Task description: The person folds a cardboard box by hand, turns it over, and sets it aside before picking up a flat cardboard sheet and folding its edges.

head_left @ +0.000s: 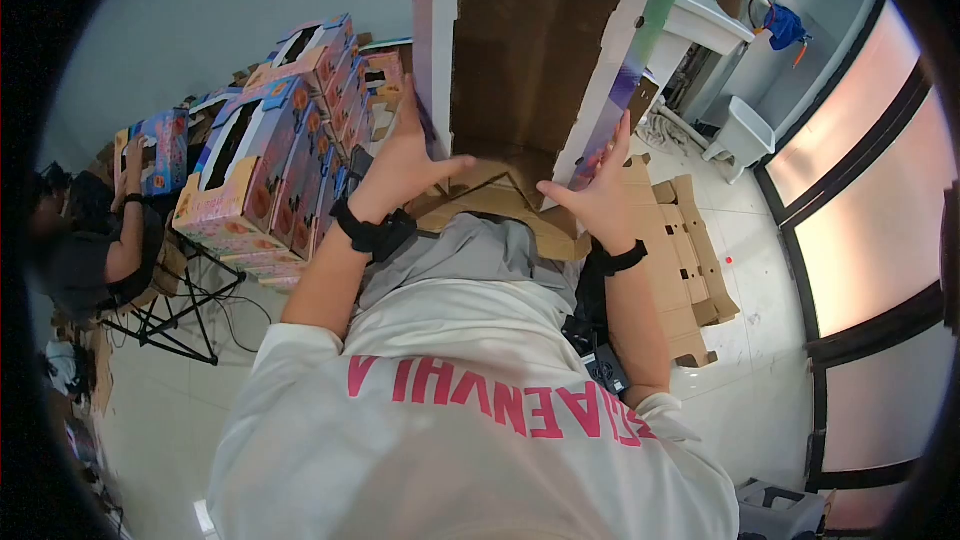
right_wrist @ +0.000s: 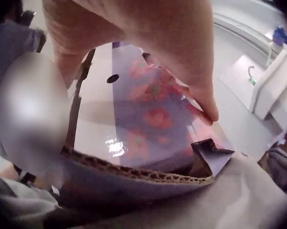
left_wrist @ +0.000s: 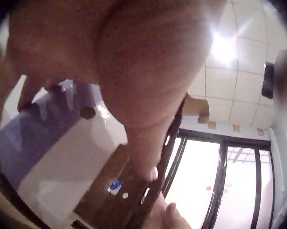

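Note:
A large cardboard box (head_left: 530, 50) stands upright before me, its brown hollow side facing me and its white edges running along both sides. My left hand (head_left: 402, 162) holds its left side, fingers along the outer face and thumb toward the opening. On the opposite side my right hand (head_left: 598, 195) holds the box, with its thumb near the front edge. The right wrist view shows pink flowers on the printed side panel (right_wrist: 153, 114) under that hand. Brown flaps (head_left: 500, 202) fold out at the box's lower end, against my lap.
Stacked printed boxes (head_left: 265, 155) stand to the left. Beyond them a person (head_left: 90, 240) handles another printed box (head_left: 165, 155). Flattened cardboard (head_left: 670, 260) lies on the floor to the right, near a white stool (head_left: 740, 135) and a sink (head_left: 705, 15).

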`<state>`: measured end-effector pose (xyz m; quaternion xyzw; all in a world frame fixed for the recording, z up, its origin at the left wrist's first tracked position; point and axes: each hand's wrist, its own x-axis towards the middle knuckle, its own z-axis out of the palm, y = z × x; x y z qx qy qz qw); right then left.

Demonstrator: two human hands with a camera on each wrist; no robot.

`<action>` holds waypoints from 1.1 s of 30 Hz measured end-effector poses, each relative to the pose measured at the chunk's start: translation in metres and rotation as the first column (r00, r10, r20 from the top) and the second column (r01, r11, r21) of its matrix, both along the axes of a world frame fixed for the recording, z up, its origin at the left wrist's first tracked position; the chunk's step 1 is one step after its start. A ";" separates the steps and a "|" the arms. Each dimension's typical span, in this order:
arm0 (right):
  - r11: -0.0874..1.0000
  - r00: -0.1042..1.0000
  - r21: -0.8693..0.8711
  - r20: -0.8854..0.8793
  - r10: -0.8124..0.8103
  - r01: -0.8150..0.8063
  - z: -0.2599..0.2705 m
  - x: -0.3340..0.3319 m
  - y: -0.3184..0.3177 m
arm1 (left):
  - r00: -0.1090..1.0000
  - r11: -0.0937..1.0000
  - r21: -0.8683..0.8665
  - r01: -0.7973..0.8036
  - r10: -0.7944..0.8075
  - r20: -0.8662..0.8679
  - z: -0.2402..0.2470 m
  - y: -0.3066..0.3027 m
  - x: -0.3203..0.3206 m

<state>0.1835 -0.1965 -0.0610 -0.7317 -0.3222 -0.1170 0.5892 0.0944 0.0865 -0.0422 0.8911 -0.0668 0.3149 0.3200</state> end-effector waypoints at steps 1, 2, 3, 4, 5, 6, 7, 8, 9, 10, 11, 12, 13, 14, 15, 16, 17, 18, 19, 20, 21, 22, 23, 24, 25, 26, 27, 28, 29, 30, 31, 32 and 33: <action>0.999 0.999 0.038 0.004 0.035 -0.035 -0.003 0.003 -0.001 | 0.999 0.999 -0.015 -0.037 0.037 -0.014 0.002 0.000 -0.001; 0.995 0.998 0.075 0.012 0.070 -0.070 -0.008 0.010 -0.004 | 0.997 0.997 -0.030 -0.075 0.074 -0.027 0.005 0.001 0.000; 0.988 0.994 0.111 0.021 0.106 -0.108 -0.011 0.017 -0.008 | 1.000 0.997 -0.072 -0.005 0.006 0.004 -0.001 0.012 0.006; 0.970 0.987 0.192 -0.020 0.157 -0.151 -0.011 0.023 -0.016 | 0.998 0.992 -0.112 0.063 -0.059 0.037 -0.013 0.036 0.015; 0.943 0.975 0.273 -0.061 0.213 -0.189 -0.011 0.028 -0.025 | 0.990 0.980 -0.150 0.129 -0.120 0.068 -0.018 0.057 0.020; 0.913 0.976 0.356 -0.009 0.219 -0.201 -0.018 0.033 -0.032 | 0.996 0.946 -0.311 0.091 -0.079 0.051 -0.017 0.072 0.021; 0.893 0.964 0.419 -0.119 0.236 -0.166 -0.026 0.044 -0.046 | 0.999 0.885 -0.463 0.048 -0.041 0.027 -0.015 0.085 0.020; 0.861 0.940 0.492 -0.218 0.261 -0.125 -0.033 0.054 -0.059 | 1.000 0.799 -0.601 0.005 -0.008 -0.002 -0.016 0.095 0.018; 0.822 0.906 0.565 -0.309 0.288 -0.069 -0.040 0.064 -0.072 | 1.000 0.728 -0.685 0.016 -0.012 0.010 -0.018 0.103 0.015; 0.766 0.865 0.643 -0.380 0.327 -0.007 -0.043 0.070 -0.081 | 0.999 0.649 -0.760 0.032 -0.017 0.027 -0.020 0.108 0.016; 0.705 0.817 0.706 -0.441 0.371 0.061 -0.048 0.076 -0.088 | 0.999 0.561 -0.827 0.050 -0.021 0.047 -0.023 0.112 0.018; 0.697 0.801 0.716 -0.440 0.406 0.040 -0.054 0.082 -0.092 | 0.997 0.495 -0.865 0.080 -0.053 0.062 -0.027 0.114 0.020; 0.688 0.783 0.725 -0.439 0.441 0.019 -0.060 0.085 -0.093 | 0.997 0.498 -0.864 0.075 -0.058 0.054 -0.028 0.116 0.022; 0.679 0.761 0.734 -0.441 0.475 0.001 -0.066 0.088 -0.096 | 0.997 0.501 -0.863 0.067 -0.062 0.042 -0.030 0.119 0.023; 0.629 0.716 0.776 -0.417 0.561 -0.041 -0.066 0.084 -0.095 | 0.997 0.503 -0.862 0.057 -0.065 0.028 -0.034 0.122 0.023; 0.573 0.663 0.816 -0.388 0.640 -0.076 -0.067 0.079 -0.092 | 0.998 0.533 -0.845 0.048 -0.067 0.015 -0.037 0.124 0.024; 0.513 0.605 0.852 -0.354 0.713 -0.105 -0.068 0.076 -0.089 | 0.998 0.562 -0.826 0.040 -0.068 0.001 -0.041 0.127 0.026; 0.491 0.584 0.866 -0.350 0.732 -0.098 -0.072 0.076 -0.086 | 0.998 0.591 -0.806 0.033 -0.068 -0.009 -0.040 0.128 0.026; 0.469 0.564 0.878 -0.343 0.752 -0.091 -0.078 0.080 -0.083 | 0.996 0.574 -0.819 0.028 -0.084 -0.024 -0.040 0.128 0.025; 0.447 0.542 0.891 -0.336 0.770 -0.083 -0.083 0.083 -0.079 | 0.994 0.556 -0.831 0.023 -0.101 -0.040 -0.041 0.127 0.024; 0.508 0.525 0.853 -0.379 0.762 -0.122 -0.089 0.087 -0.081 | 0.991 0.538 -0.843 0.016 -0.118 -0.056 -0.041 0.127 0.023; 0.565 0.509 0.809 -0.423 0.750 -0.161 -0.098 0.093 -0.087 | 0.981 0.507 -0.862 0.020 -0.176 -0.080 -0.041 0.129 0.021; 0.617 0.493 0.762 -0.467 0.734 -0.197 -0.106 0.098 -0.092 | 0.966 0.475 -0.880 0.021 -0.235 -0.104 -0.042 0.131 0.019; 0.652 0.482 0.733 -0.507 0.714 -0.195 -0.120 0.107 -0.096 | 0.947 0.443 -0.896 0.020 -0.295 -0.125 -0.043 0.133 0.018; 0.685 0.472 0.702 -0.546 0.692 -0.193 -0.136 0.118 -0.102 | 0.931 0.408 -0.913 -0.002 -0.331 -0.151 -0.044 0.135 0.017; 0.718 0.463 0.669 -0.584 0.667 -0.191 -0.143 0.123 -0.105 | 0.913 0.372 -0.928 -0.025 -0.369 -0.173 -0.045 0.136 0.018; 0.729 0.490 0.649 -0.573 0.657 -0.218 -0.144 0.120 -0.109 | 0.893 0.336 -0.941 -0.048 -0.407 -0.191 -0.048 0.139 0.018; 0.739 0.516 0.627 -0.561 0.647 -0.245 -0.139 0.111 -0.111 | 0.879 0.270 -0.963 -0.025 -0.453 -0.150 -0.051 0.144 0.020; 0.749 0.539 0.605 -0.549 0.638 -0.270 -0.134 0.103 -0.113 | 0.862 0.201 -0.980 -0.007 -0.495 -0.108 -0.055 0.149 0.022; 0.754 0.538 0.561 -0.541 0.647 -0.342 -0.124 0.099 -0.110 | 0.844 0.131 -0.991 0.008 -0.533 -0.064 -0.059 0.152 0.023; 0.754 0.536 0.515 -0.533 0.655 -0.408 -0.111 0.095 -0.106 | 0.848 0.126 -0.992 0.008 -0.527 -0.060 -0.059 0.152 0.023; 0.749 0.535 0.465 -0.524 0.663 -0.472 -0.098 0.088 -0.104 | 0.851 0.123 -0.992 0.010 -0.522 -0.056 -0.059 0.150 0.024; 0.744 0.549 0.441 -0.501 0.669 -0.502 -0.081 0.073 -0.100 | 0.855 0.118 -0.993 0.012 -0.517 -0.051 -0.059 0.147 0.024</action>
